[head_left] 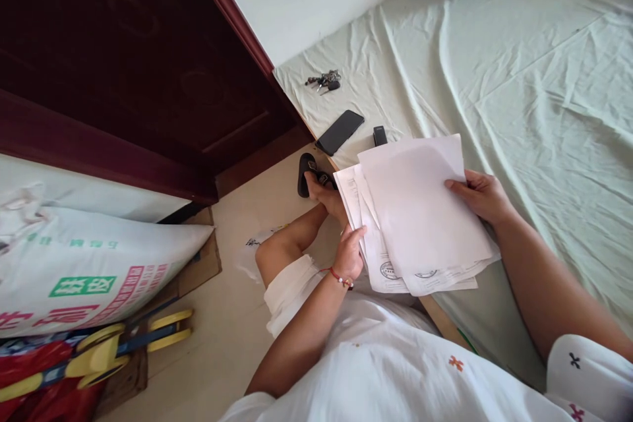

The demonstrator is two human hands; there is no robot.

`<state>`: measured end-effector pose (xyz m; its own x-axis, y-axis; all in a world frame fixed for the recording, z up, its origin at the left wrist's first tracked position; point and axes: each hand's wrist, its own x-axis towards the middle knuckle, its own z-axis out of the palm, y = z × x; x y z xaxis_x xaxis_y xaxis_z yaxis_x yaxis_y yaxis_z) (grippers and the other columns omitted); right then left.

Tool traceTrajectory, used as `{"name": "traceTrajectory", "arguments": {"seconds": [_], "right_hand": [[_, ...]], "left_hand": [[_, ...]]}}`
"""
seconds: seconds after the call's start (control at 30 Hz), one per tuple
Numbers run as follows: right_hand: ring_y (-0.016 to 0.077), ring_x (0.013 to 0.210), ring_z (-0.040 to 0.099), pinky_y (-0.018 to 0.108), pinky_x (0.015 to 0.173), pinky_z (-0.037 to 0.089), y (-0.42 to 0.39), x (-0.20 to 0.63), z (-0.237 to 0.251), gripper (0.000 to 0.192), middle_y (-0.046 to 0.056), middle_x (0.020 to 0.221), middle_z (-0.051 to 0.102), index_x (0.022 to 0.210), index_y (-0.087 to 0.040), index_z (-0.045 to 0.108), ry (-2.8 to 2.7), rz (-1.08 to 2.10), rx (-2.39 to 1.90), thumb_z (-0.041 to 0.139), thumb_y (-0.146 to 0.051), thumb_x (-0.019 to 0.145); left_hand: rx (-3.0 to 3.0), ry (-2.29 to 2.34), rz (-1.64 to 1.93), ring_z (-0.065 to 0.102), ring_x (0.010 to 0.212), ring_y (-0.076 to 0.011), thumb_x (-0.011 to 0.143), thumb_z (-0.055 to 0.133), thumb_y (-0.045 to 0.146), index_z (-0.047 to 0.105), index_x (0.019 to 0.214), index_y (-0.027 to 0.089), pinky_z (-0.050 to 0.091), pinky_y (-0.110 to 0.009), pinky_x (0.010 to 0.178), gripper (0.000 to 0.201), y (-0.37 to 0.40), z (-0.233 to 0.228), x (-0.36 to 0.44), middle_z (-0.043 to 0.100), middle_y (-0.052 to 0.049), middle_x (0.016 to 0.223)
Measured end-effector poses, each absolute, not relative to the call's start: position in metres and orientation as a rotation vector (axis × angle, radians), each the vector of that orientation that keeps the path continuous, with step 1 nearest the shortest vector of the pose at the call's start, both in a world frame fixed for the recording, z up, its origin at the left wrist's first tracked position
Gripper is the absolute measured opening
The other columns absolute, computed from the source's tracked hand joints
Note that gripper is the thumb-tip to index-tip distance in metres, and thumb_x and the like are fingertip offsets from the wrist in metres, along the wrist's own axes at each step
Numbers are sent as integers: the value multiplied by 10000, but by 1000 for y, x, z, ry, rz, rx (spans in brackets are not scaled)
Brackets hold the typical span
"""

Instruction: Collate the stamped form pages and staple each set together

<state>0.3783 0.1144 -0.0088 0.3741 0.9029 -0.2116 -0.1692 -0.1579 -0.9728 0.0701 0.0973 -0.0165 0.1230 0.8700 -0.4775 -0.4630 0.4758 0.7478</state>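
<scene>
A fanned stack of white paper sheets (415,217) is held above my lap at the edge of a bed. My left hand (350,252), with a red bead bracelet at the wrist, grips the stack's left edge. My right hand (481,195) grips the right edge of the top sheet, thumb on the paper. Printed text and round stamps show on the lower sheets near the bottom edge.
The bed with a pale green sheet (534,99) fills the right side. On it lie a black phone (339,132), a small black device (379,136) and a bunch of keys (324,81). A dark red door (128,59), a printed sack (84,264) and a yellow-blue toy (113,346) are at left.
</scene>
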Motion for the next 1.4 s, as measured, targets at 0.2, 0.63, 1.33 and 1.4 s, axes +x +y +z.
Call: {"name": "traceTrajectory", "arguments": {"seconds": [0.2,0.63,1.33,1.4], "right_hand": [[192,584,662,297,531,547,116,386,-1,277,45,783,782,878,-225,802,-571,1054,-1312,884,-312,629],[182,527,643,294,493,534,112,382,13,311,52,714,760,807,-194,784,-443,1136,-1265,886,-246,518],[219,641,697,345,528,596,107,368,-4,266,-2,858,764,1001,-296,729,-942,1209,-1422,784,-477,814],[215,645,684,339,524,580,107,364,-4,278,-2,841,750,993,-291,722,-973,1207,-1414,779,-494,812]], "left_hand": [[521,1007,1022,643,1271,-265,677,852,299,680,1227,256,408,-430,1173,578,89,-10,62,768,-52,1192],[594,1013,942,733,1051,-284,668,909,430,768,1005,174,505,-476,1062,446,91,-10,56,805,-93,1014],[632,1051,1003,567,1367,-269,869,684,611,750,1187,203,363,-403,1214,522,82,-30,63,712,-93,1329],[709,1073,981,578,1350,-256,877,695,576,743,1197,222,373,-385,1202,480,81,-30,63,709,-82,1334]]}}
